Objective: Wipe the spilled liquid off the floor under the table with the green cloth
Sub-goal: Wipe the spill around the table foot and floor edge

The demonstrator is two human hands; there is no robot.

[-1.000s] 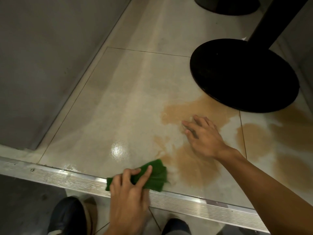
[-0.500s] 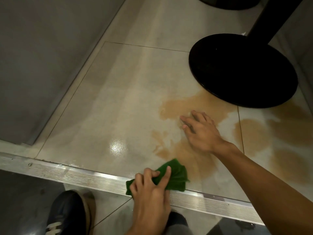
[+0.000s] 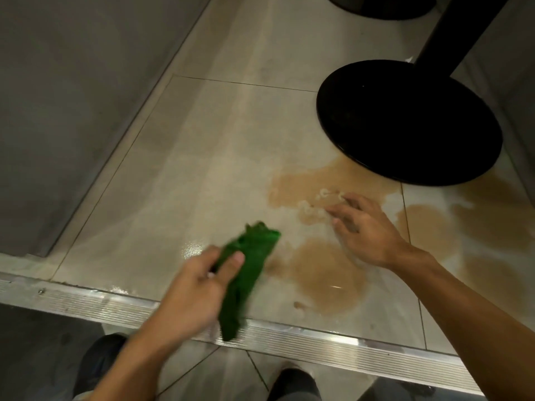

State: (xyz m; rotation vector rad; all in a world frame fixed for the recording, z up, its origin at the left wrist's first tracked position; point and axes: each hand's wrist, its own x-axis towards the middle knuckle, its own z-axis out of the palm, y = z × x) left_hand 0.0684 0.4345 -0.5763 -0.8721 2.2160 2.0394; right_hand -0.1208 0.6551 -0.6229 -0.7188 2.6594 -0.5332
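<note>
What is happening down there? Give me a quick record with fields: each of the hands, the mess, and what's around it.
Left hand: grips the green cloth at the near edge of the spill
Right hand: fingers spread, holds nothing, down at the wet patch; contact blurred
Spill: brown puddles on the pale floor, reaching the black table base
Metal strip: crosses the floor beneath the cloth's lower end
Progress: most of the spill not yet wiped

Glossy wet floor tiles (image 3: 202, 157), ribbed metal threshold strip (image 3: 318, 341), green cloth (image 3: 249, 267).
</note>
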